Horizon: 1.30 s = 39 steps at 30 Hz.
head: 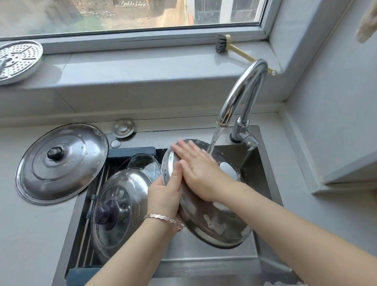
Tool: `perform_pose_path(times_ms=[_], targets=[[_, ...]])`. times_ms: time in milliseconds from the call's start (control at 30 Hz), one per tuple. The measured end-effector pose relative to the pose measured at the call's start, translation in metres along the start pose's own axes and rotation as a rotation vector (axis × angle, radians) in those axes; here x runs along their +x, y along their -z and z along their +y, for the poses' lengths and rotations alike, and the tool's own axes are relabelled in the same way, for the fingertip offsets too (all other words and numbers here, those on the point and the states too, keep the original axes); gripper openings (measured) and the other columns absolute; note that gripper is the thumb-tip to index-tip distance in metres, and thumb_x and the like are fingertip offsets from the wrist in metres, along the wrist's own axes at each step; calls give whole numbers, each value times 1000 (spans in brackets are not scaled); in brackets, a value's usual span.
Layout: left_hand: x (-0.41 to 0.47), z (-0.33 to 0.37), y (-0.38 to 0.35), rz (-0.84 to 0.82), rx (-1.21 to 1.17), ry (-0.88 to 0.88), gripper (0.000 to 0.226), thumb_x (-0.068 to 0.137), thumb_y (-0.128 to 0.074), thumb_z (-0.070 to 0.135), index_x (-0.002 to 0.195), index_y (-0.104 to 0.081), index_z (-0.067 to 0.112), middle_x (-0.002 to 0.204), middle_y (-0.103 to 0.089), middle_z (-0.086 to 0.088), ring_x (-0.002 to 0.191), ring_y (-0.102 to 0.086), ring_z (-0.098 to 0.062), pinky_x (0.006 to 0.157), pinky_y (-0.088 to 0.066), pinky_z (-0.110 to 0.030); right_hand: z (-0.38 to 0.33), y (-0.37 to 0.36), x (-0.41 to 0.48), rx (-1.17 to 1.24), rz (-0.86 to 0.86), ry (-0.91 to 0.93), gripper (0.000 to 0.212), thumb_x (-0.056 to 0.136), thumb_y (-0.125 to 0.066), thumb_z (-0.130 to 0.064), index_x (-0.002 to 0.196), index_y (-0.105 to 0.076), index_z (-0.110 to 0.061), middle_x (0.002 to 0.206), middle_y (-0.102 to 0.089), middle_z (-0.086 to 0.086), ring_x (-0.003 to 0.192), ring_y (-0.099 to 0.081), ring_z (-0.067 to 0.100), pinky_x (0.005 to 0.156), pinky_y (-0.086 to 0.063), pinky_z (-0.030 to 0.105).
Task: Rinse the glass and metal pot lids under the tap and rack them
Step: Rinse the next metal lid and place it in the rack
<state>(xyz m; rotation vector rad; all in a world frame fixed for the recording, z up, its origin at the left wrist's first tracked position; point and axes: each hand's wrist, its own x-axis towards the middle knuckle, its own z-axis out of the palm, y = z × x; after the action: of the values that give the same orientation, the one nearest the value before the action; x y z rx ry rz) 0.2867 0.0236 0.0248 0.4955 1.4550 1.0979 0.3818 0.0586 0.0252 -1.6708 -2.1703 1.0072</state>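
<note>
Below the tap (243,89) the metal lid (218,226) stood tilted, with the left hand (164,194) gripping its rim and the right hand (197,170) flat against it — rigid, probably light, slippery when wet, best held by the rim.

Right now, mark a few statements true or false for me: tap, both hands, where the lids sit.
1. Water runs from the tap. True.
2. The left hand grips the rim of the metal lid held under the stream. True.
3. The right hand holds a brush. False: the right hand lies flat on that lid; the brush is on the windowsill.
4. A glass lid with a purple knob sits in the rack. True.
5. The black-knobbed lid is in the rack too. False: the black-knobbed lid lies on the counter, left of the sink.
</note>
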Motion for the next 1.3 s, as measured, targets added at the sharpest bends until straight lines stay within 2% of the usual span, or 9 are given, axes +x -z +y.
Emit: perform_pose_path(times_ms=[233,367,500,700,833,1000,1133,1200,1300], targets=[[-5,1,8,-42,136,-142,26,83,-63,28,64,-57,11,61,-61,-5,61,-56,-13,60,-48,-24,-6,3,2,92,-36,-133,52,101,-17,-31,149,-2,-20,158,8,-2,145,10,13,117,5,36],[-12,-8,5,-48,286,-219,33,80,-68,25,55,-54,8,49,-56,0,49,-51,-9,51,-44,-21,11,12,24,137,-53,-473,43,100,-14,-23,136,-29,-5,148,-22,20,139,-17,33,112,-13,45],[-13,-2,4,-75,276,-251,27,80,-68,19,55,-57,16,43,-59,9,44,-53,0,46,-46,-13,9,-2,14,141,18,-178,55,97,-15,-37,144,-21,-9,157,-6,9,144,-2,22,117,-5,41],[-14,1,7,-144,288,-236,27,77,-73,23,60,-58,8,59,-58,-8,62,-52,-19,58,-45,-29,32,14,33,205,67,-489,42,91,-20,-42,112,-47,-18,130,-44,14,124,-36,34,106,-26,46],[-11,1,3,-211,245,-125,13,72,-73,1,67,-63,7,68,-66,-12,66,-61,-22,63,-54,-29,11,6,12,136,92,-55,41,89,-31,-46,114,-59,-30,130,-47,-5,129,-30,14,112,-14,40],[-10,0,2,-275,283,-107,15,71,-71,-9,72,-66,5,58,-68,-1,53,-63,-12,53,-54,-22,27,18,23,289,97,-336,38,96,-32,-32,119,-59,-19,133,-49,9,129,-36,27,110,-26,41],[-8,2,-1,-249,317,-201,19,61,-79,-2,67,-62,0,68,-62,-13,67,-58,-19,64,-50,-31,4,6,3,140,115,-1,38,98,-33,-29,133,-46,-22,146,-34,-1,143,-10,17,116,-4,39],[-8,5,2,-239,329,-228,18,59,-79,3,67,-63,3,70,-65,-12,69,-60,-19,69,-52,-36,21,5,16,216,169,-19,34,98,-32,-34,122,-54,-24,129,-46,0,130,-29,16,113,-14,39],[-15,11,8,-256,367,-281,14,68,-77,-2,74,-69,9,70,-72,-2,69,-68,-16,72,-57,-35,53,12,42,629,243,-439,42,83,-24,-56,72,-53,-28,93,-55,8,97,-50,23,102,-38,45]])
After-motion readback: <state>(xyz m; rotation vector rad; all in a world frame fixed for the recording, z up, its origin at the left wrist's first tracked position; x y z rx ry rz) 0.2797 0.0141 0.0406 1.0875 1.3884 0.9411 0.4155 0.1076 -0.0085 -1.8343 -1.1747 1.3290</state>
